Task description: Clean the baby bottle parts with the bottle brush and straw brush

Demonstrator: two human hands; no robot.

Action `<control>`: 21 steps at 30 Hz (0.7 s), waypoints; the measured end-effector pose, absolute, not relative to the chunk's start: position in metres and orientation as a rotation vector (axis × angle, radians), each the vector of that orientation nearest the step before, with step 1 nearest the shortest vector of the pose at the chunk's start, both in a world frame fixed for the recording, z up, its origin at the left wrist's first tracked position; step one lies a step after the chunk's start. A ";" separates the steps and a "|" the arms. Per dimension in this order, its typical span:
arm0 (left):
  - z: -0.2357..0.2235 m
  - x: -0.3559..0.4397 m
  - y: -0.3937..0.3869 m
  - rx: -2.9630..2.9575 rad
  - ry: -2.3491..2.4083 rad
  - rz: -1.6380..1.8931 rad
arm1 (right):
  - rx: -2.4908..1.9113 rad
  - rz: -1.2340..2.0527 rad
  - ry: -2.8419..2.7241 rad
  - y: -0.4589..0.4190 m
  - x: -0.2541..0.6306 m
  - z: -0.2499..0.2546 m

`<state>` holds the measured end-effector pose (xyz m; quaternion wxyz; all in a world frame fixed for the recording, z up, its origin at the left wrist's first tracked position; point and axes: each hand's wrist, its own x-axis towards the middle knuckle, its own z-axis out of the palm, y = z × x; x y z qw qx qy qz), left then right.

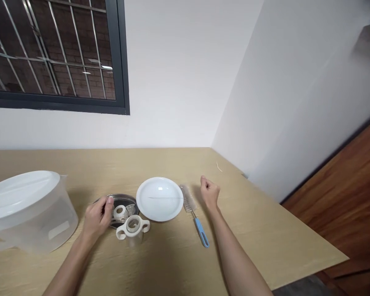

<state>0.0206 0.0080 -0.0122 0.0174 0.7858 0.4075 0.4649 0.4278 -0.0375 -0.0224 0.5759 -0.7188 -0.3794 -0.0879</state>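
Note:
My left hand [97,216] is closed, thumb against the curled fingers, at the left side of a round metal tray [115,196]; what it holds, if anything, is hidden. On the tray lie a white ring-shaped cap [120,211] and small clear parts [130,209]. A clear cup with a white two-handled collar [133,225] stands just in front. My right hand [209,191] is closed in a fist above the table, and I cannot make out anything in it. Beside it lies a bottle brush [200,230] with a blue handle. A thin dark line crosses the white plate [159,213].
A large translucent lidded container [46,230] stands on the left of the wooden table [253,230]. A short pale strand [218,167] lies near the right wall. Behind the table is a white wall with a barred window [49,53].

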 end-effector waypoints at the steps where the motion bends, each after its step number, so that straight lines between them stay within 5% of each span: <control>1: -0.013 0.020 0.008 2.445 1.269 1.446 | -1.697 -0.199 -0.895 -0.037 0.431 -0.027; 21: -0.010 0.022 0.009 2.515 1.195 1.413 | -1.794 -0.125 -0.860 -0.026 0.444 -0.049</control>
